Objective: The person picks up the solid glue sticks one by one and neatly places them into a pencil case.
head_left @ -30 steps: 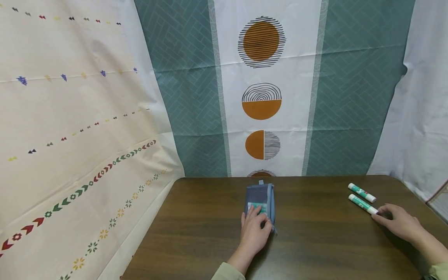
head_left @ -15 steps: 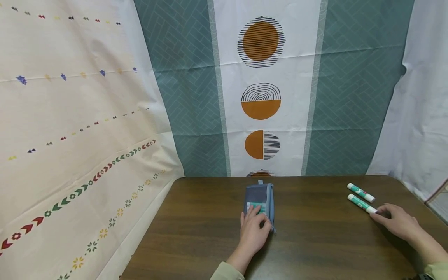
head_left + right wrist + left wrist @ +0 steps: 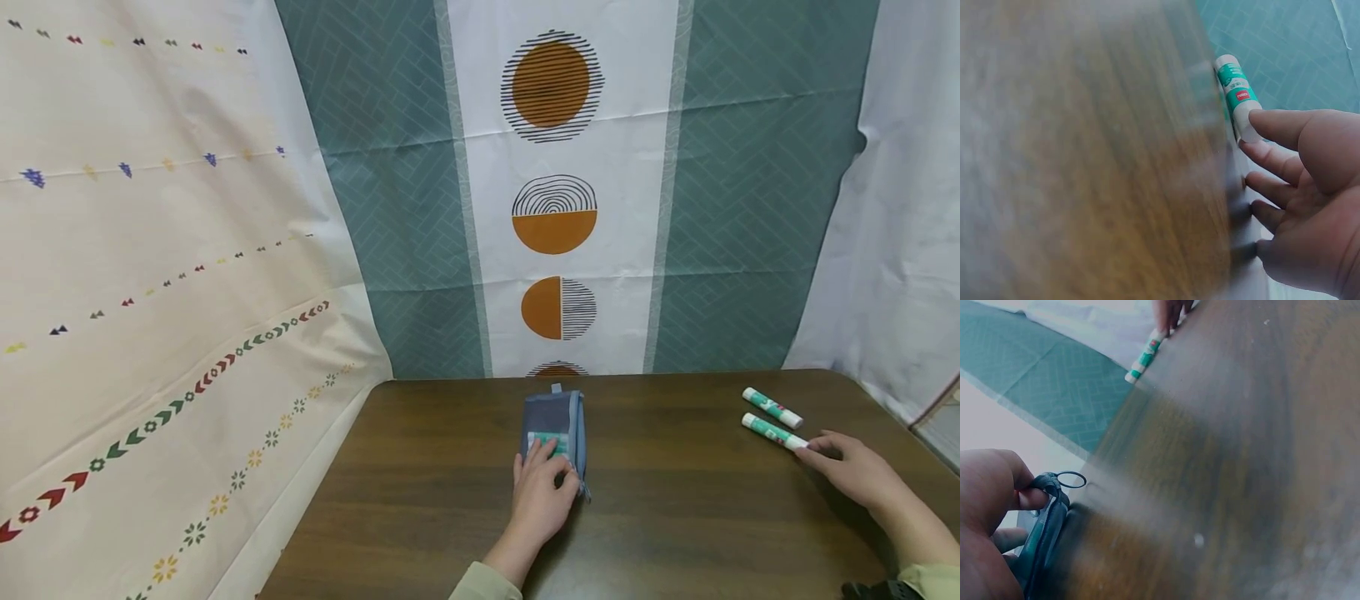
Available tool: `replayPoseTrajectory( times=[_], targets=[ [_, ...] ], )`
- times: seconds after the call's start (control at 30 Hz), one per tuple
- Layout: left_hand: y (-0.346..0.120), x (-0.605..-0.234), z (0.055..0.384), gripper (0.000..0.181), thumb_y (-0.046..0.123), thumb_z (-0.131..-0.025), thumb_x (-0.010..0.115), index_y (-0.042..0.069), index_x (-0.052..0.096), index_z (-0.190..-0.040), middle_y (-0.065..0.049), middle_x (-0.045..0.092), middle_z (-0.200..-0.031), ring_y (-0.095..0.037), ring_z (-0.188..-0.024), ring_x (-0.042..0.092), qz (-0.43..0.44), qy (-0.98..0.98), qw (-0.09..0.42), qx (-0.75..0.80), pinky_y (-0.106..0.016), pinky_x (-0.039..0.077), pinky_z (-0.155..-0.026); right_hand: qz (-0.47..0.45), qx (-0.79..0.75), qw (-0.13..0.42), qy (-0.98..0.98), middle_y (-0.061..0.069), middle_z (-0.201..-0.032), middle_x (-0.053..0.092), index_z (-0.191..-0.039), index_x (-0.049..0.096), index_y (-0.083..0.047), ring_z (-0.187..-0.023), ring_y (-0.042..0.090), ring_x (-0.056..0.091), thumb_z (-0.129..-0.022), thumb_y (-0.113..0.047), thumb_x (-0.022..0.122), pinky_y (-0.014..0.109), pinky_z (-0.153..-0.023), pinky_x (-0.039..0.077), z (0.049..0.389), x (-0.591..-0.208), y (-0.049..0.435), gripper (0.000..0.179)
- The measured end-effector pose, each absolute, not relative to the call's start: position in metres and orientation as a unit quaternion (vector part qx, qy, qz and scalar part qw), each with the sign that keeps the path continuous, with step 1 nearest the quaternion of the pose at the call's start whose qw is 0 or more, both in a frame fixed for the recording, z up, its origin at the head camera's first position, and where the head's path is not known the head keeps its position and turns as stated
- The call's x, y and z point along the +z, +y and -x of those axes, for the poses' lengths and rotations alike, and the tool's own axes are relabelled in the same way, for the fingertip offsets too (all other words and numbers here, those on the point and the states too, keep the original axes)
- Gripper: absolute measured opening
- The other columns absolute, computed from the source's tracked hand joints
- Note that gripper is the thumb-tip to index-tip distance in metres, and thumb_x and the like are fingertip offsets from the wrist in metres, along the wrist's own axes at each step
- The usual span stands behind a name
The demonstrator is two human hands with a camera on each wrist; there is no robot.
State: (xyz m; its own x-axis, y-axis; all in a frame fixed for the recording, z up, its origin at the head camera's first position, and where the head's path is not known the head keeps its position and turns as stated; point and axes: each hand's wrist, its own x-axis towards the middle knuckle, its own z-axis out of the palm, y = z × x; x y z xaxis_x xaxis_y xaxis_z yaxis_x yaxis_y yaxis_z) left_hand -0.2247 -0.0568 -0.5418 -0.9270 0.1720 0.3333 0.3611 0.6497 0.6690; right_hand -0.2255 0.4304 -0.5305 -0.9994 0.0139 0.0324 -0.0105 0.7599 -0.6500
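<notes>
A blue zippered pouch with a see-through front lies upright in line with the table, a green and white item showing through it. My left hand rests over its lower part. In the left wrist view, thumb and index finger pinch the pouch's near corner, beside a dark ring. Toward the right, my right hand pinches the near end of a green and white glue stick between thumb and index finger. The right wrist view shows that glue stick at the fingertips, the other fingers spread below.
A second glue stick lies just behind the first, nearly parallel. Both are on a brown wooden table. A patterned green and white cloth hangs at the back edge, and a cream cloth hangs on the left.
The head view has shifted slightly. Both hands, the pouch and the glue sticks keep nearly the same places.
</notes>
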Motion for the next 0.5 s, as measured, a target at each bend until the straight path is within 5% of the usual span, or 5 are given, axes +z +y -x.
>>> replayPoseTrajectory(
  times=[0.5],
  targets=[
    [-0.058,-0.5416,0.2244,0.022,0.016,-0.097,0.066,0.022,0.069,-0.076,-0.017,0.063,-0.155,-0.046,-0.155,0.044,0.147,-0.899,0.115,-0.395,-0.08,0.019,-0.123,0.008,0.356,0.012,-0.934,0.059,-0.152,0.022,-0.125,0.055,0.021,-0.138,0.082,0.02,-0.115,-0.035,0.054,0.085,-0.106,0.027,0.2222,-0.5297,0.428,0.057]
  ],
)
